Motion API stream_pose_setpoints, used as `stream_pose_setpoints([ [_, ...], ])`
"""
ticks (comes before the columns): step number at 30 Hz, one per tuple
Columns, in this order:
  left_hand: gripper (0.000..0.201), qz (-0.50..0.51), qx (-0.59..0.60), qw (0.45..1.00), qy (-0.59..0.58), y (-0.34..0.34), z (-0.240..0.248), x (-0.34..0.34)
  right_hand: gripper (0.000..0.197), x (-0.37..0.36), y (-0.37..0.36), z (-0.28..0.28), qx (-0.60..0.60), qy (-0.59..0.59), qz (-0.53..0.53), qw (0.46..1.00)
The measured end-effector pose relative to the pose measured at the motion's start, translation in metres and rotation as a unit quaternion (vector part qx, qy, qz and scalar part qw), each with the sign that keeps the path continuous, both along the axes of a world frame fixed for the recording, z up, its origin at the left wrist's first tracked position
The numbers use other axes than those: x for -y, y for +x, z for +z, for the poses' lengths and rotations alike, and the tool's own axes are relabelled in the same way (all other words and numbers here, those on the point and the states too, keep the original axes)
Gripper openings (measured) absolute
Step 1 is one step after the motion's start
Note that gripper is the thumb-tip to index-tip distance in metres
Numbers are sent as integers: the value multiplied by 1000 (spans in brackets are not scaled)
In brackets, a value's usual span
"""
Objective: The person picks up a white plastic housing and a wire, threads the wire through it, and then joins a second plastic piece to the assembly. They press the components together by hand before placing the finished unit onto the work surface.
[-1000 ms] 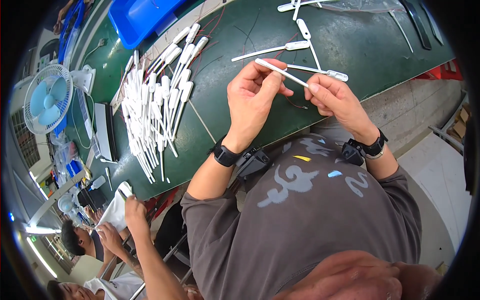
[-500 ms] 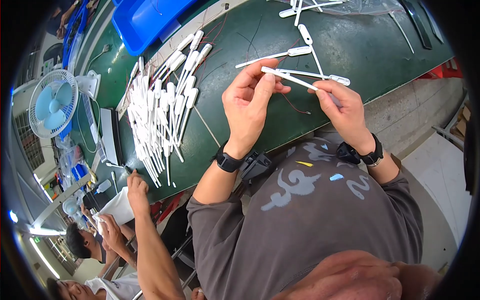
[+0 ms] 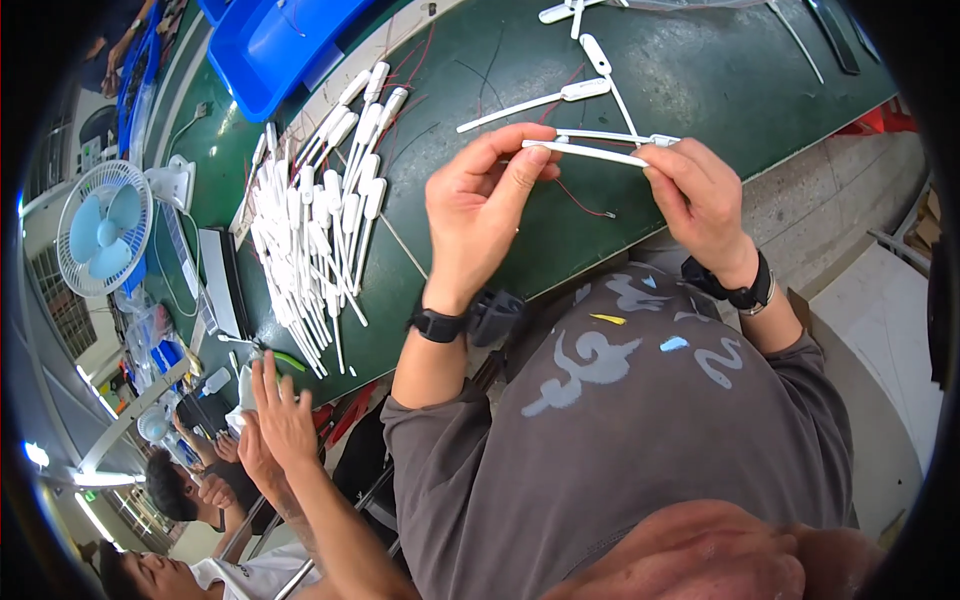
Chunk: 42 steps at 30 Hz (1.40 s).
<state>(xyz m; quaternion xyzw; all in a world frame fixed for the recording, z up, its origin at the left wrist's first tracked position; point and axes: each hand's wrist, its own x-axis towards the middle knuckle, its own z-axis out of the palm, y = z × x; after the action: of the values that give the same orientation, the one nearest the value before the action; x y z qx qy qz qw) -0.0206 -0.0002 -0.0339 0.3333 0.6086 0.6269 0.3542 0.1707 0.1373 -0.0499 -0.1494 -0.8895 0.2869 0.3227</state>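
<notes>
My left hand (image 3: 478, 205) pinches one end of a slim white plastic stick (image 3: 590, 153) between thumb and fingers. The other end sits in my right hand (image 3: 700, 195), whose fingers cover whatever part lies there. The stick is held nearly level above the green table (image 3: 480, 60). A thin red wire (image 3: 580, 202) hangs below it beside my left fingers, ending in a small connector. Just behind, a similar white piece (image 3: 610, 135) lies partly hidden by my hands. Farther back are more white pieces (image 3: 585, 90) with oval heads and long stems.
A large heap of white pieces (image 3: 320, 225), some with red wires, lies to the left. Beyond are a blue tray (image 3: 262, 85) and a fan (image 3: 105, 230). A co-worker's hand (image 3: 283, 415) is near green-handled pliers (image 3: 290, 361) at lower left.
My hands have moved slightly apart, and more of the stick shows between them, now held more level. At lower left the co-worker's hands have come together, exposing the green handle.
</notes>
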Motion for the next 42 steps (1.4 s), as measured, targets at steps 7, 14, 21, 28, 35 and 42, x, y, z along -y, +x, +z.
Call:
stream_pose_setpoints([
  [7,11,-58,-338,939,-17,-7,4,-1,24,-19,4,9,22,95,52,994],
  [14,12,-53,-374,925,49,1,-6,-5,24,-16,3,12,30,103,67,992],
  [21,14,-64,-402,910,80,10,-14,-8,24,-10,-5,13,47,109,104,987],
  [28,13,-39,-433,897,83,14,-15,-8,24,-10,-12,9,35,106,117,987],
  [35,12,-43,-373,927,8,3,2,0,21,-22,-5,17,28,122,109,986],
  [42,11,-37,-344,938,4,0,1,-2,20,-25,-3,17,43,105,91,989],
])
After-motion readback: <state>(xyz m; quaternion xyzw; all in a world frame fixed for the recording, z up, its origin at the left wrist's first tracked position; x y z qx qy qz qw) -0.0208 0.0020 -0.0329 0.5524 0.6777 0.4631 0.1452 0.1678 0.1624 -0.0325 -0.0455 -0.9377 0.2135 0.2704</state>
